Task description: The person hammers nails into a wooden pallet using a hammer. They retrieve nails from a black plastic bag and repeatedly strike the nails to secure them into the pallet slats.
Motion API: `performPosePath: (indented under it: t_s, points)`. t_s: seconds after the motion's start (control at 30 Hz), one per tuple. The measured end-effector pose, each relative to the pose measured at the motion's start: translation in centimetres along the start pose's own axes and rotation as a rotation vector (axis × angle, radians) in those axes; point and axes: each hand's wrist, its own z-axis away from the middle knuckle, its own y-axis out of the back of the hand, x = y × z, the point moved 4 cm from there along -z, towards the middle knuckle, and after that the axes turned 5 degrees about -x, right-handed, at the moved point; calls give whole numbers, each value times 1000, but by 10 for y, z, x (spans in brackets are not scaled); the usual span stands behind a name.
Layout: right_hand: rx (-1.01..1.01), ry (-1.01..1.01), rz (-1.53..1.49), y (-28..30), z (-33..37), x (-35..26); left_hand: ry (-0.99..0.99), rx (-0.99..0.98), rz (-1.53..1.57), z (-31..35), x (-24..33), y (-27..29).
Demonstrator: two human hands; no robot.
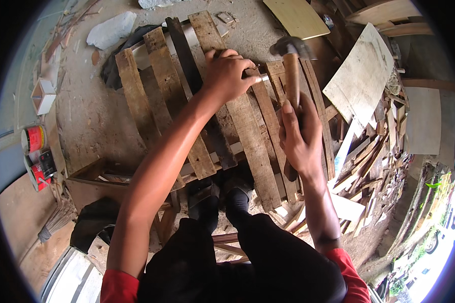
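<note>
Right hand point(302, 134) clasps a hammer point(291, 76); left hand point(227, 76) curls over a slat point(250, 136), grip unclear. Slats lie in rows; hammering looks unfinished.

Mod. daylight o/all, strongest at lower R, where the outdoor strip point(441, 255) is blown out w/ glare & a bluish fringe; L forearm point(159, 164) has a soft sheen, dk trousers point(290, 257) lose most detail. Hammer head point(291, 48) is motion-blurred, wood slats point(255, 151) approx. sharp w/ shadowed gaps btwn. Fisheye bends straight edges nr the rim, w/ blk vignette in the corners.
</note>
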Motion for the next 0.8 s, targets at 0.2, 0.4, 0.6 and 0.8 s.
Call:
performPosePath:
  t_s: [0.2,0.4,0.6,0.8]
  points:
    - [-44,-30,159,2,-7,14,-64,-6,-107,17,7,-3]
    - [148,215,127,8,1,-11,34,-101,-66,13,7,3]
    - [-23,94,371,5,-11,26,56,-101,-91,9,9,1]
    - [139,105,245,13,-2,-8,64,-124,-74,11,8,2]
